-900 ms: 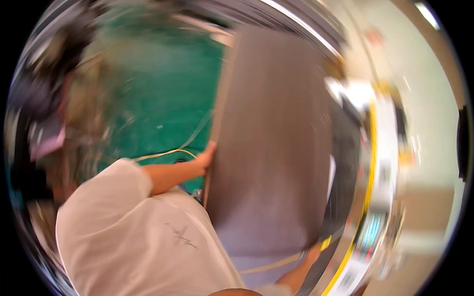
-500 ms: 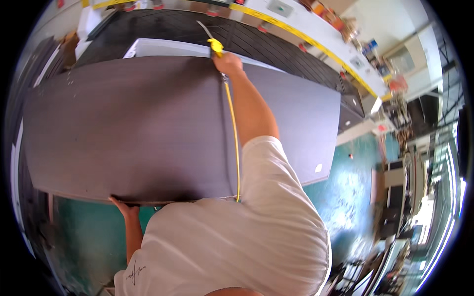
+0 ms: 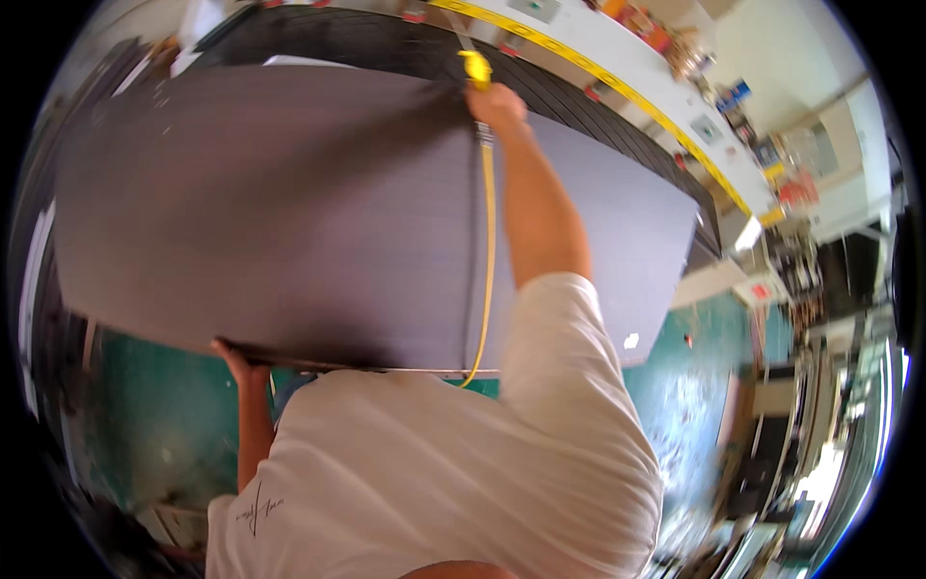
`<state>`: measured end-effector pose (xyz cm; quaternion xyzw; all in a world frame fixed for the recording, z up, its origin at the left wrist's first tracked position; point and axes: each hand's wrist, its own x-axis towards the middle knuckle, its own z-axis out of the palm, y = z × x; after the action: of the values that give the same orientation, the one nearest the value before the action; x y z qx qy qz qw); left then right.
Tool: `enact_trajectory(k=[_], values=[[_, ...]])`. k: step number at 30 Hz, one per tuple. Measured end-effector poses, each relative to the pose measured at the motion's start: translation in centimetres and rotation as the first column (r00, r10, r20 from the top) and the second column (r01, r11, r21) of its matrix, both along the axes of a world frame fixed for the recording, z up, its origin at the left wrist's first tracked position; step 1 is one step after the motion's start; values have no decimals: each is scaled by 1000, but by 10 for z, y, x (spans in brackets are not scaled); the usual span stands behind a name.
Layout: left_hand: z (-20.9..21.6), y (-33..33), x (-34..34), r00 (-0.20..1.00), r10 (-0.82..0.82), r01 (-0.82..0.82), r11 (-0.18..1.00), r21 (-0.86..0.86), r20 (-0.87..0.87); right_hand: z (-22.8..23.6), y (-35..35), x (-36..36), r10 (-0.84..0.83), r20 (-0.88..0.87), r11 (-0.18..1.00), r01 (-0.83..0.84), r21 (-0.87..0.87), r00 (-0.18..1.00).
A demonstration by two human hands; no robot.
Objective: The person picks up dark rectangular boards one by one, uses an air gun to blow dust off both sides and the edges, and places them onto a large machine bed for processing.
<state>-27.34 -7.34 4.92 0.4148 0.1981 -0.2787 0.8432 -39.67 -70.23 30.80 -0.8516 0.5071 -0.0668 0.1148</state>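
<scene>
In the head view I see the panel nearer the far side than half a second ago, with less of the white sheet showing past its far edge. My right hand, farther right in view now, stays closed around the yellow tool at that edge.

I count two hands, one panel, one tool, one hose and one label at near right.

My left hand meets the near edge at left; its fingers are partly hidden, so I can't tell its grip. The hose's near end drops from sight by the shirt.
</scene>
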Motion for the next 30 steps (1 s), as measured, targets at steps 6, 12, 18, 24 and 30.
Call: enact_trajectory(k=[6,12,18,24,30], values=[[-20,13,-115,995,89,-94,974,-206,-34,15,4,-138,250,-41,935,-252,-250,967],[-29,-16,-300,971,168,-198,964,-179,-172,-17,-91,-368,541,128,639,-308,-705,831],[0,-17,-474,982,107,-125,986,-109,-156,-132,113,-419,471,118,864,-430,-263,874],[16,-66,-667,970,107,-124,990,-64,-217,-178,182,-481,711,59,703,-706,-81,701],[29,-131,-887,965,111,-127,990,-54,-238,-178,193,-593,837,46,545,-838,22,546]])
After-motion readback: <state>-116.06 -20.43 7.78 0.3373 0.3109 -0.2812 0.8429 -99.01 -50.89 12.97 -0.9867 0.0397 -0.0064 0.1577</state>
